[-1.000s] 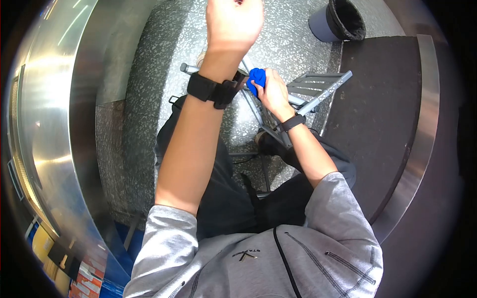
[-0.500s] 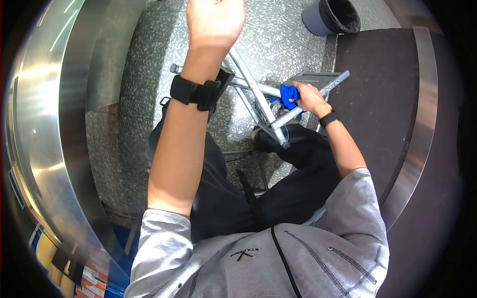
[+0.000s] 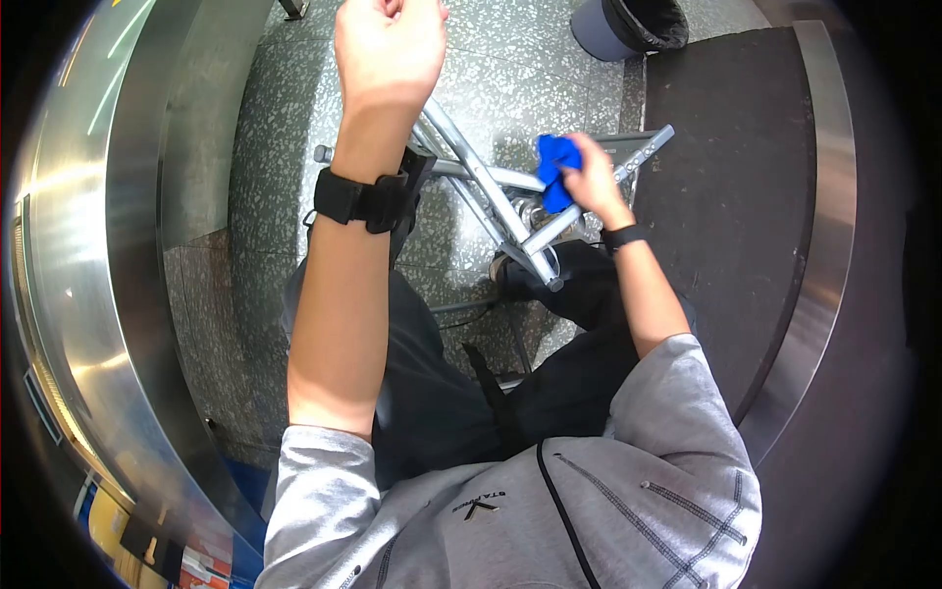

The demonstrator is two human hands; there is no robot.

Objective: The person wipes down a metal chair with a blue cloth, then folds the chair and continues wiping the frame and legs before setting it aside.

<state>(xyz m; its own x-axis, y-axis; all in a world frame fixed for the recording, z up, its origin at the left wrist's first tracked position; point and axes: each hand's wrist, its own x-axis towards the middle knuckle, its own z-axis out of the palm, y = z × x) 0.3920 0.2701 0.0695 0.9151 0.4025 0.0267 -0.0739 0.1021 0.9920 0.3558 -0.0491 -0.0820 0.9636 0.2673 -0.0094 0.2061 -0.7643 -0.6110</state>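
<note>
My right hand [image 3: 592,177] grips a bunched blue cloth [image 3: 555,177] over the grey metal tube frame [image 3: 491,184]. The frame has crossing tubes, and one arm with a row of holes runs out beyond my right hand. Near the top edge, my left hand [image 3: 391,49] is raised with its fingers curled. Its fingertips are partly cut off by the view, so whatever they hold, if anything, stays hidden. A black strap circles each wrist. Part of the frame passes behind my left forearm.
A grey bin [image 3: 613,27] with a black liner stands at the upper right. Beside it lies a dark mat-like surface [image 3: 731,177] edged by a metal band [image 3: 819,147]. A shiny steel panel [image 3: 83,245] curves along the left. Speckled floor [image 3: 285,108] lies under the frame.
My right hand and the blue cloth have shifted up and slightly left along the frame, the cloth now more spread out. My left hand appears lower and further left; the whole view has shifted too.
</note>
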